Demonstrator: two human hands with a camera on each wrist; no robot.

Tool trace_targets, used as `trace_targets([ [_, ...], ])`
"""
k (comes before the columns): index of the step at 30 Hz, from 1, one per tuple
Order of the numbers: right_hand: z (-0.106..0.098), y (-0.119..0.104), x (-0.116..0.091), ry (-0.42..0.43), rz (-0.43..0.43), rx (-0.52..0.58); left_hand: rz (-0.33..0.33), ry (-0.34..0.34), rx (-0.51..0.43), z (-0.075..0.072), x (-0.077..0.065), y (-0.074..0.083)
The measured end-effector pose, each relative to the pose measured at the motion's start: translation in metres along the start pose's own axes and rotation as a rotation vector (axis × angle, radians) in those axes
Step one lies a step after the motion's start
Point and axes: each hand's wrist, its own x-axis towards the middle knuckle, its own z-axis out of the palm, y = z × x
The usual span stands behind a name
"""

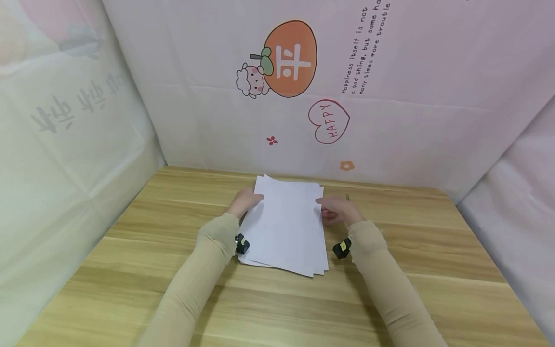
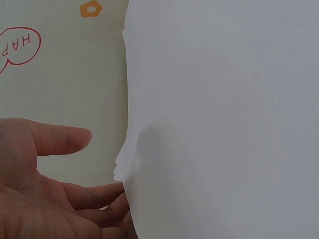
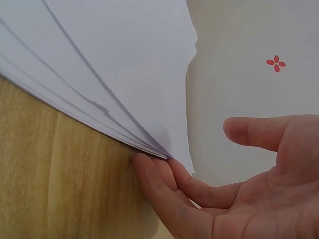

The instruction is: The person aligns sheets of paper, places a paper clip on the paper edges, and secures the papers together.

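A loose stack of white paper sheets (image 1: 286,226) lies between the two hands, its edges and corners unevenly fanned. My left hand (image 1: 244,201) is at the stack's left edge. In the left wrist view its fingers (image 2: 94,196) reach behind the sheets' edge, the tips hidden, while the thumb stands apart from the paper. On the opposite side is my right hand (image 1: 340,208). Its fingertips (image 3: 149,167) touch the edge from below in the right wrist view, and the thumb is lifted away. Several layered sheet edges (image 3: 75,50) show there.
The stack is over a wood-grain table (image 1: 260,308). Behind the table's far edge hangs a pale printed cloth (image 1: 208,125), with another cloth wall (image 1: 65,168) at the left. Dark wrist cameras, left (image 1: 242,244) and right (image 1: 342,248), sit at the sleeve cuffs.
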Motion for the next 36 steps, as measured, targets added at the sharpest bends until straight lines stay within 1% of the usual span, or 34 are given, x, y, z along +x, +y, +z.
trace_targets([
  [3,0.0012,-0.0004,0.0008,0.002,0.002,0.030,0.000,-0.002,0.000,-0.0001,0.0000,0.0002],
  [9,0.0020,-0.0011,0.0033,-0.007,0.013,0.048,-0.013,-0.004,-0.011,-0.0005,-0.0007,0.0000],
  [19,-0.0001,-0.0006,0.0050,-0.027,0.002,0.019,-0.006,-0.017,-0.008,-0.0014,-0.0024,0.0009],
  [26,0.0001,-0.0010,0.0032,-0.055,-0.024,0.006,0.005,-0.043,-0.004,-0.0017,-0.0012,0.0016],
  [33,0.0002,-0.0026,0.0004,-0.088,-0.024,0.007,-0.012,-0.058,-0.048,-0.0020,-0.0027,0.0020],
  [36,-0.0002,-0.0024,-0.0003,-0.100,-0.037,-0.003,-0.007,-0.058,-0.041,-0.0018,-0.0037,0.0033],
])
